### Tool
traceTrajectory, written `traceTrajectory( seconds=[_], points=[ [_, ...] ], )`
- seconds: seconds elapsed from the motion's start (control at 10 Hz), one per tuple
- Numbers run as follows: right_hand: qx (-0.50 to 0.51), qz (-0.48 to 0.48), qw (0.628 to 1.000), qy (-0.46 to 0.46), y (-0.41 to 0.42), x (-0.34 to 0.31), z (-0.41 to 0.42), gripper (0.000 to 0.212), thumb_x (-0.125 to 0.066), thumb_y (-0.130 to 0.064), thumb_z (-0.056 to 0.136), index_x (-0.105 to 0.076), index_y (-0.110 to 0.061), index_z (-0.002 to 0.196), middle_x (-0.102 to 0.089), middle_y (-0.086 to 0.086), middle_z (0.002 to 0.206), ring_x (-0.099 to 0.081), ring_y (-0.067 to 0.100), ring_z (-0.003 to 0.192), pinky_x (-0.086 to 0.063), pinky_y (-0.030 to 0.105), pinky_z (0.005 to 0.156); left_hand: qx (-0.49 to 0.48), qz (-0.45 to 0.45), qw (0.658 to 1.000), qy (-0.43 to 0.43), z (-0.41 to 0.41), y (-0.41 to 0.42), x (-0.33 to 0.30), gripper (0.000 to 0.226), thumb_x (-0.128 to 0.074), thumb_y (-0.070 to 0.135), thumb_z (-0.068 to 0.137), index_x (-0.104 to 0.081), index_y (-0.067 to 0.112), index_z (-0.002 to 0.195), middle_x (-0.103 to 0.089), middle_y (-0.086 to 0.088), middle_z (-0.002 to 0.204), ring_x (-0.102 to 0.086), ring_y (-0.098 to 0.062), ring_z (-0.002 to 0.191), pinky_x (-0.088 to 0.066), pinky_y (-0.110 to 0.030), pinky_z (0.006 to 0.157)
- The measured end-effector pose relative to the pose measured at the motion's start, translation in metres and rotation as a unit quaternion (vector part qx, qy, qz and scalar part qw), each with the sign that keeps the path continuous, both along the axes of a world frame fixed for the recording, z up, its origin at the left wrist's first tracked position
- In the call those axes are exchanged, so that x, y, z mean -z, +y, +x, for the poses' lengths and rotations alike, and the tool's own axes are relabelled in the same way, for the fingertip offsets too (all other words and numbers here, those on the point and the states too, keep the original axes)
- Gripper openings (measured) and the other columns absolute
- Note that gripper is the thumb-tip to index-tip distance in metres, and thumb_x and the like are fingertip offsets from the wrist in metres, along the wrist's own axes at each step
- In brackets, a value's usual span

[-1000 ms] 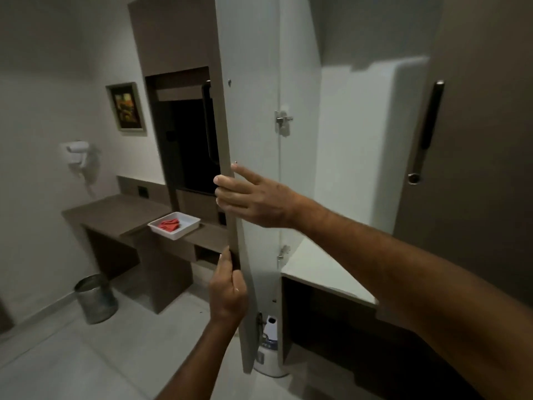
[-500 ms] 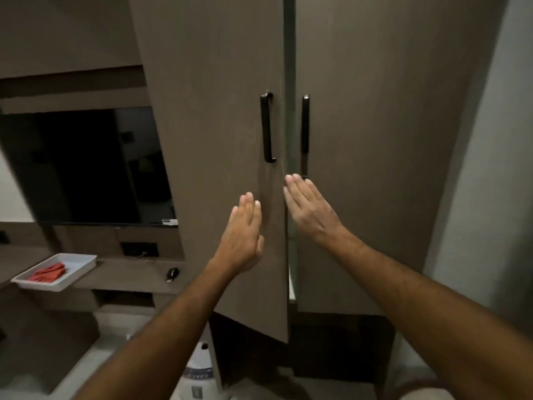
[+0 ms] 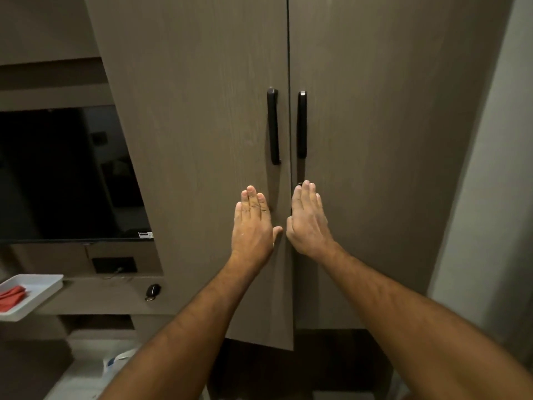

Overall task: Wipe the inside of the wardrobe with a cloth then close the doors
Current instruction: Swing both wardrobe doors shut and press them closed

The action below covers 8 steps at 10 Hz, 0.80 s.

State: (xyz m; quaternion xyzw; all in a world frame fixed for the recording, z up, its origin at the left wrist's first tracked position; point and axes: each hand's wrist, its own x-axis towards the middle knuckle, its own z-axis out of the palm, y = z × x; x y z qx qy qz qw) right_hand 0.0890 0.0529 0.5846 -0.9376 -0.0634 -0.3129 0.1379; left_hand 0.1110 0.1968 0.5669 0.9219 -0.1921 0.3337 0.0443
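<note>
Two brown wardrobe doors shut, meeting at a thin dark seam down the middle. Left door (image 3: 202, 140) and right door (image 3: 375, 168) each with a black vertical handle beside the seam: left handle (image 3: 273, 125), right handle (image 3: 302, 124).

Left hand (image 3: 252, 226) flat against left door, below its handle, fingers straight and together, thumb out toward the seam, gripping nothing. Right hand (image 3: 308, 220) flat against right door just across the seam, fingers extended and close together, tips near the bottom of the right handle, gripping nothing. Hands just beside each other, thumbs near but apart. Both forearms bare, reaching in from the bottom edge.

Lower edge of left door appears to hang lower than that of the right; dark recess underneath.

Left of wardrobe: dark television screen (image 3: 57, 174) set in a wall panel, small dark socket plate (image 3: 114, 265) below it. Ledge (image 3: 95, 295) under that, with a small black object (image 3: 153, 291) lying on it, kind not clear.

White rectangular tray (image 3: 43, 287) at far left on the ledge, partly cut by the frame edge. Inside it: red cloth (image 3: 11, 297), crumpled, lying toward the tray's left end. Rest of tray floor bare.

Grey wall (image 3: 490, 168) to the right of the wardrobe. White-and-blue item (image 3: 118, 362) low on the floor, mostly hidden by the left forearm.
</note>
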Motion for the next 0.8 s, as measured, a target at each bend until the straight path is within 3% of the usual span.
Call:
traceTrajectory(
  seconds=[0.2, 0.3, 0.4, 0.6, 0.8],
  points=[
    [0.012, -0.076, 0.996, -0.048, -0.015, 0.018, 0.023, 0.069, -0.041, 0.005, 0.088, -0.010, 0.009, 0.150, -0.004, 0.034, 0.158, 0.001, 0.044, 0.149, -0.007, 0.052, 0.123, 0.002, -0.008, 1.000, -0.013, 0.024, -0.014, 0.006, 0.092, -0.047, 0.047, 0.098, 0.008, -0.007, 0.147, 0.018, -0.032, 0.153, 0.009, -0.044, 0.147, -0.007, -0.052, 0.120],
    [0.005, -0.109, 0.991, -0.083, -0.023, 0.024, 0.028, 0.059, -0.025, 0.003, 0.089, -0.019, 0.013, 0.146, -0.014, 0.039, 0.154, -0.010, 0.050, 0.146, -0.016, 0.058, 0.120, 0.002, -0.015, 1.000, -0.005, 0.038, -0.022, 0.007, 0.090, -0.047, 0.044, 0.099, 0.007, -0.008, 0.148, 0.019, -0.032, 0.153, 0.018, -0.043, 0.144, -0.005, -0.052, 0.120],
    [0.013, -0.153, 0.984, -0.092, -0.026, 0.029, 0.035, 0.056, -0.019, 0.000, 0.092, -0.020, 0.012, 0.147, -0.012, 0.041, 0.153, -0.008, 0.054, 0.144, -0.016, 0.061, 0.119, -0.006, -0.028, 1.000, 0.008, 0.050, -0.032, 0.005, 0.091, -0.047, 0.043, 0.099, 0.009, -0.009, 0.147, 0.018, -0.034, 0.154, 0.018, -0.045, 0.145, -0.002, -0.053, 0.119],
    [0.084, -0.188, 0.978, -0.020, -0.006, 0.026, 0.036, 0.063, -0.041, -0.010, 0.100, -0.007, 0.008, 0.150, 0.006, 0.041, 0.155, 0.011, 0.055, 0.143, -0.006, 0.062, 0.120, -0.036, -0.013, 0.999, 0.030, 0.048, -0.033, 0.001, 0.089, -0.042, 0.047, 0.100, 0.007, -0.009, 0.149, 0.016, -0.035, 0.156, 0.013, -0.046, 0.147, -0.004, -0.053, 0.121],
    [0.069, -0.201, 0.977, 0.021, -0.014, -0.010, 0.000, 0.069, -0.038, 0.001, 0.091, -0.004, 0.006, 0.151, 0.002, 0.032, 0.160, 0.004, 0.044, 0.149, -0.009, 0.053, 0.123, -0.031, 0.035, 0.998, 0.038, 0.021, -0.013, -0.025, 0.079, -0.037, 0.041, 0.104, 0.008, -0.003, 0.152, 0.017, -0.027, 0.159, 0.012, -0.039, 0.149, -0.006, -0.048, 0.123]
  ],
)
